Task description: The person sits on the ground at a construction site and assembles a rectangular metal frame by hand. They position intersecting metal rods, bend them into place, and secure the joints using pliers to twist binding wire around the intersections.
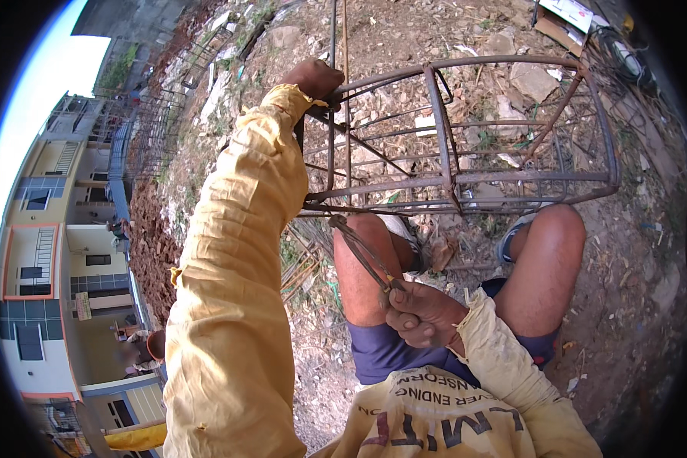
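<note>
A rusty rebar cage [444, 137], with bars bent into rectangular hoops and joined by long rods, extends across the view above my knees. My left hand [314, 79], at the end of a long yellow sleeve, is closed around the cage's far left corner; its fingers are partly hidden. In my right hand [424, 313] is a pair of rusty pincers [366, 253], gripped by the handle ends over my lap. The pincers' head lies near the cage's near left corner, beside my left knee. Whether it touches the bar I cannot tell.
Rubble and stones [534, 80] cover the ground beneath and around the cage. Cardboard [561, 30] and coiled cable lie at the far right. More rebar frames [156, 130] stand at the far left, near a pale building [34, 282]. Another person [141, 351] is at the left.
</note>
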A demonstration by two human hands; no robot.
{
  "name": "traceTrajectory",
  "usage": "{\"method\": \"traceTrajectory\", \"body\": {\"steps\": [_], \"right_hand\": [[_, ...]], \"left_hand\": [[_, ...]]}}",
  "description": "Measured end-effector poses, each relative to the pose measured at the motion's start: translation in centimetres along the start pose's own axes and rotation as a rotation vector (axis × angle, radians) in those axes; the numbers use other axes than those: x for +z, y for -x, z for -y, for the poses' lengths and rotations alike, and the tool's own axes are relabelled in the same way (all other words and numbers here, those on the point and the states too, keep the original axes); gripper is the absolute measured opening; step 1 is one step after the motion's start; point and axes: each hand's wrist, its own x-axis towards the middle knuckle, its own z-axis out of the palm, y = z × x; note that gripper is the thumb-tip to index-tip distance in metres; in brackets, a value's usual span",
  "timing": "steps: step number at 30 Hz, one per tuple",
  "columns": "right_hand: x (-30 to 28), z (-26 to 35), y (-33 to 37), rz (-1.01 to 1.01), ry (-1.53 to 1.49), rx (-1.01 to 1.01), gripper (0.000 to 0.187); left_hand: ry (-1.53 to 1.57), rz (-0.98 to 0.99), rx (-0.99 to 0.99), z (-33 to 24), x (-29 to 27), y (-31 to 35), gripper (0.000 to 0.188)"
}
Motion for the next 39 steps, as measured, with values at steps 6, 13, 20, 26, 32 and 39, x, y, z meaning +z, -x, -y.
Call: {"method": "traceTrajectory", "body": {"steps": [6, 13, 20, 26, 32, 39], "right_hand": [[1.6, -0.3, 0.9, -0.4, 0.616, -0.369, 0.046], [3.6, -1.5, 0.8, -0.841, 1.6, -0.798, 0.025], [6.8, -2.0, 0.0, -1.006, 1.699, -0.629, 0.026], [8.0, -0.4, -0.5, -1.023, 1.796, -0.513, 0.028], [4.6, 0.0, -1.5, -0.859, 1.788, -0.706, 0.036], [3.3, 2.8, 0.0, -0.319, 0.397, 0.022, 0.047]], "left_hand": [[0.063, 0.107, -0.012, -1.2, -1.6, -0.6, 0.02], [0.264, 0.002, -0.176, -1.0, -0.9, -0.1, 0.017], [0.015, 0.008, -0.116, -2.1, -1.5, -0.1, 0.021], [0.226, -0.035, -0.244, -0.9, 0.7, -1.5, 0.021], [0.303, -0.04, -0.328, -1.1, 0.1, -1.0, 0.02], [0.488, -0.024, -0.404, -3.1, -3.1, 0.4, 0.024]]}}
